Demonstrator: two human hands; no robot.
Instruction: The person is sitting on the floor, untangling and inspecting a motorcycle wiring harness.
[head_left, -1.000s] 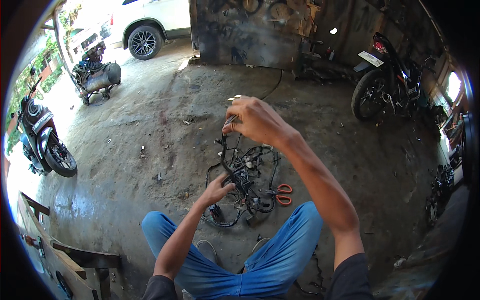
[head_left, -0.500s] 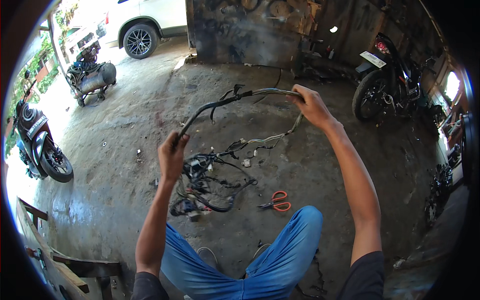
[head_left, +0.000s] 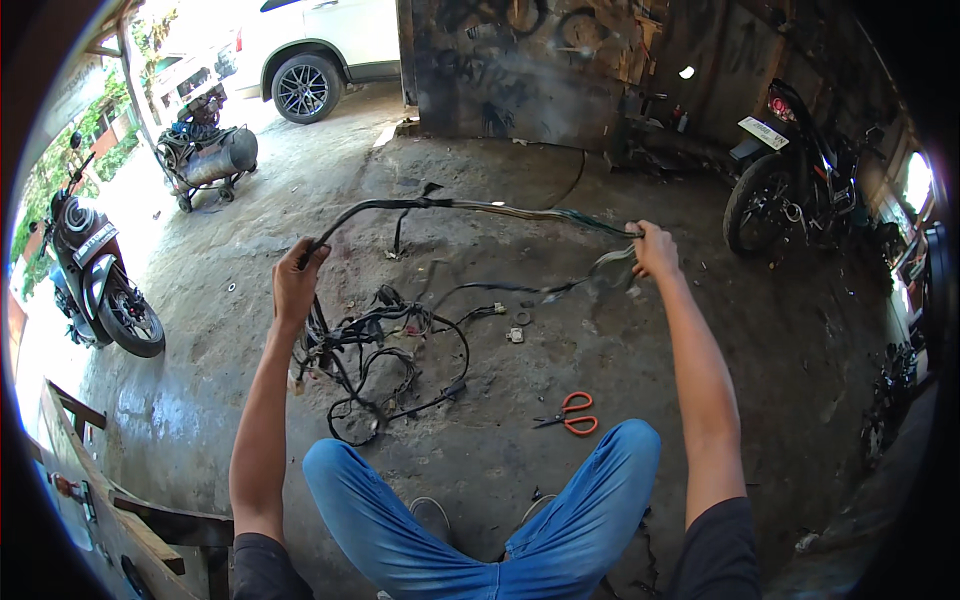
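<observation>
A long wiring harness (head_left: 480,206), partly wrapped in black tape with bare coloured wires toward the right, stretches between my hands above the ground. My left hand (head_left: 296,283) is closed round its taped left part. At the right, my right hand (head_left: 655,250) grips the bundle where it bends back. From there a lower run of wires leads left to a tangle of black wires and connectors (head_left: 375,340) beneath my left hand. Orange-handled scissors (head_left: 578,413) lie on the ground before my right knee. A small white connector (head_left: 514,336) rests between tangle and scissors.
Parked motorcycles stand at the left (head_left: 100,270) and right (head_left: 775,180). An air compressor (head_left: 215,160) and a white car (head_left: 340,45) are at the far left. A wooden bench (head_left: 120,500) occupies the lower left. A dark metal wall (head_left: 510,80) closes the back.
My hands have moved apart, the left one leftward and the right one right and down. The harness between them is straighter, and the tangle has shifted left.
</observation>
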